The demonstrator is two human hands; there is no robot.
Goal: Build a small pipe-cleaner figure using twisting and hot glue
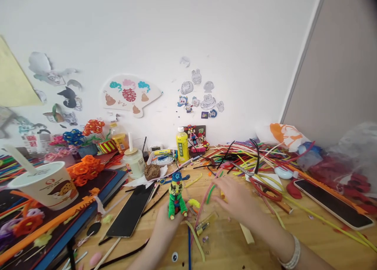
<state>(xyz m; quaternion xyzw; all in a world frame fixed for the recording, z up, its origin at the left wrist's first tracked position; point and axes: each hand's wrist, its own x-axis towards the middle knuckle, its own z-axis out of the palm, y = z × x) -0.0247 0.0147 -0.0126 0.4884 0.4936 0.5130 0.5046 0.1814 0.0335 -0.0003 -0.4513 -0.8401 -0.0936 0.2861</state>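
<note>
Your right wrist, with a white bracelet (291,256) on it, is closest to the head camera, and not far from it a small googly eye (174,256) lies on the wooden table (309,238). Your left hand (163,228) shows at the lower edge, and its fingers are closed around the bottom of a pipe cleaner figure (176,197), which has a green body and a blue hat. The figure stands upright near the middle of the table, just above your left hand. Your right hand (235,201) is low over the table, to the right of the figure and near a green pipe cleaner (210,191). This hand is blurred, so you cannot tell if its fingers grip something. Behind it lies a big pile of pipe cleaners (250,152) in many colours. On the left stands a paper cup (44,185), and a black phone (332,203) lies on the right.
</note>
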